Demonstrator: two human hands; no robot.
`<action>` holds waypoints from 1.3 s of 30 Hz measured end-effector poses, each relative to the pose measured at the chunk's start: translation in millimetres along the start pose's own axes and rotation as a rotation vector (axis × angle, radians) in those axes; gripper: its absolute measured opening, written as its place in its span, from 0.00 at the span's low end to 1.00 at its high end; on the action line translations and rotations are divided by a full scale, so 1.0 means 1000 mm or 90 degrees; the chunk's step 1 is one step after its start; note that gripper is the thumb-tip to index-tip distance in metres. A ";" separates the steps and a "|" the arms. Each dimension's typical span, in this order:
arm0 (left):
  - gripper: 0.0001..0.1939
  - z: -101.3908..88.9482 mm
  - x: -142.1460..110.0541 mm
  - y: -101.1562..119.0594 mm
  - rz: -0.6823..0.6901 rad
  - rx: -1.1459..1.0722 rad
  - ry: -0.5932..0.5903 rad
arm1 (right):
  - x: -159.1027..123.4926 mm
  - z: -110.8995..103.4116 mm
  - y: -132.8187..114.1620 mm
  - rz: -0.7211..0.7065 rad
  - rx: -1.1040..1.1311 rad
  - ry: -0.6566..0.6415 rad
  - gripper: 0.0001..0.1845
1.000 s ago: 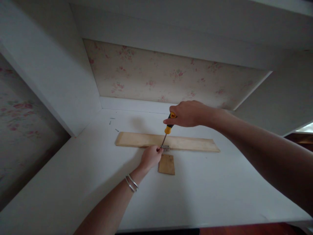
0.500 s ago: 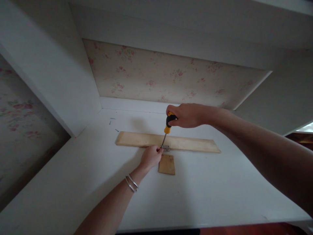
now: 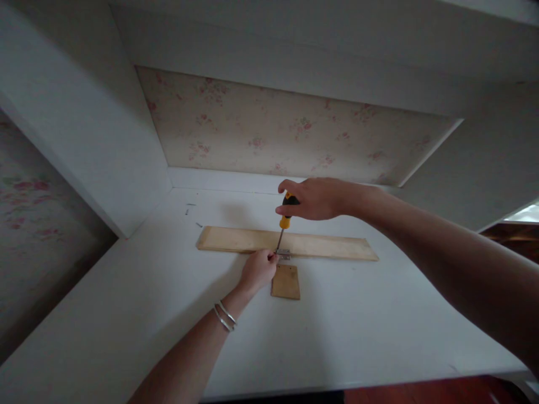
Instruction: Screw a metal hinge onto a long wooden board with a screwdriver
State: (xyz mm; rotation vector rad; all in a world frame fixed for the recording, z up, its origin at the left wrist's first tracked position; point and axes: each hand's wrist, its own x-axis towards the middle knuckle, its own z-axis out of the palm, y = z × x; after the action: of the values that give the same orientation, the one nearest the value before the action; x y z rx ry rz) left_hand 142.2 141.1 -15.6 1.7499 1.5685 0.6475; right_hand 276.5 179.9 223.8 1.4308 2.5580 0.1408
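My right hand (image 3: pixel 322 199) is around the black-and-yellow handle of a screwdriver (image 3: pixel 285 223), its index finger and thumb loosened off the grip. The screwdriver leans slightly, shaft down, with its tip at the left end of a small metal hinge (image 3: pixel 283 253). That hinge lies at the front edge of a long, pale wooden board (image 3: pixel 328 245). Beside the tip, my left hand (image 3: pixel 260 267) is closed in a pinch against the hinge's left end; what its fingertips hold is hidden. A small wooden piece (image 3: pixel 285 282) with holes near its top edge lies just in front of the hinge.
Several small screws (image 3: pixel 191 205) lie on the white surface (image 3: pixel 362 325), behind the board's left end. White panels (image 3: pixel 96 112) stand at the left and right. Floral wallpaper (image 3: pixel 269 126) shows at the back, and a reddish floor (image 3: pixel 421 390) beyond the front edge.
The fingers of my right hand have loosened and shifted on the screwdriver handle. My left hand keeps its pinch at the hinge. The whole view has shifted slightly.
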 end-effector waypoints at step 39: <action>0.14 0.004 0.002 -0.005 0.019 -0.007 0.016 | 0.001 0.000 0.004 -0.062 0.047 -0.028 0.29</action>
State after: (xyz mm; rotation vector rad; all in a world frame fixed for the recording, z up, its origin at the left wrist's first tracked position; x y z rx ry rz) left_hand 142.7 142.2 -21.8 1.7664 1.5562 0.6934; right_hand 279.0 183.1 224.6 1.3157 2.6145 0.0003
